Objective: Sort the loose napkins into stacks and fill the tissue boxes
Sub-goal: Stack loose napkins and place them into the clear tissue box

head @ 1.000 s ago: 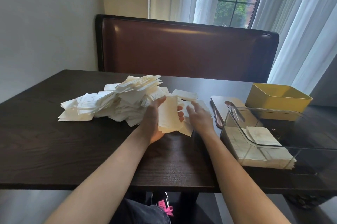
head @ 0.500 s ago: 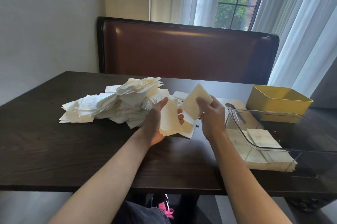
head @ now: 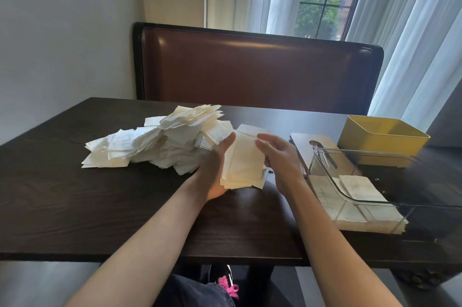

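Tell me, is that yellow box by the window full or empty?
Cannot tell for sure. The square yellow plastic box shows only bare inner walls from this angle, with no napkins above its rim; its bottom is hidden.

Dark wood-grain tabletop (head: 75, 206). On it, left of centre: loose heap of white napkins (head: 160, 146), spilling toward the left edge. To the right: flat brown lid (head: 300, 139) with an oval slot, yellow box (head: 382, 141) behind, clear plastic box (head: 375, 181) at the near right standing over a flat stack of napkins (head: 355, 214).
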Demonstrator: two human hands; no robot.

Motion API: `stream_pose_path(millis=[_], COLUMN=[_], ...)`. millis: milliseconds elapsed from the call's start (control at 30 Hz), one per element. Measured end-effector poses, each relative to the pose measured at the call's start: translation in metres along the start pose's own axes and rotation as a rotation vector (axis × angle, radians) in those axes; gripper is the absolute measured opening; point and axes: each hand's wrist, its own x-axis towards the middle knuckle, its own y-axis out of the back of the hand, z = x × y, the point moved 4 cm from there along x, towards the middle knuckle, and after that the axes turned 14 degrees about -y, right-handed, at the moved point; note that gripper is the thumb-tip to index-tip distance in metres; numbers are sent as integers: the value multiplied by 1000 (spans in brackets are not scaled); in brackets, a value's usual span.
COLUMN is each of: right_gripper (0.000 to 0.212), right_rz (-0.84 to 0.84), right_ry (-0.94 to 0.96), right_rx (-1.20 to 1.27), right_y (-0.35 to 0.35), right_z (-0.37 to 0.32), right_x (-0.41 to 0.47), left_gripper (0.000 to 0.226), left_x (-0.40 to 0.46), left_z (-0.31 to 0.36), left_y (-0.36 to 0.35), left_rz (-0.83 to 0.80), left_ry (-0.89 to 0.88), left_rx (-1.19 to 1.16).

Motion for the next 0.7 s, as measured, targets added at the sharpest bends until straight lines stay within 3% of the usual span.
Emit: stream_pose_path(millis=[100,267,333,433,533,700], right_gripper=[8,9,13,17,29,58], right_rz=[-52,-79,-34,133,274,194], right_ry=[54,192,209,194,97,-61], right_rx=[46,-99,-99,-119,-417,-781], right_y=[-1,-9,-7,4,13,2], right_z=[-5,-10,-11,-8,11,31], right_x=[-5,-10,-8,-1,14,29], left_gripper=[54,64,61,38,36,43], left_x=[-2,0,2,4,7,5], left_z=[-2,-4,-3,0,4,9], left_y=[-1,-3,0,6,10,10], left_rz=[-21,-19,5,70,132,118], left_ry=[20,36,31,2,-71,-126], left_rx=[-45,-121,-112,-151,-307,-465])
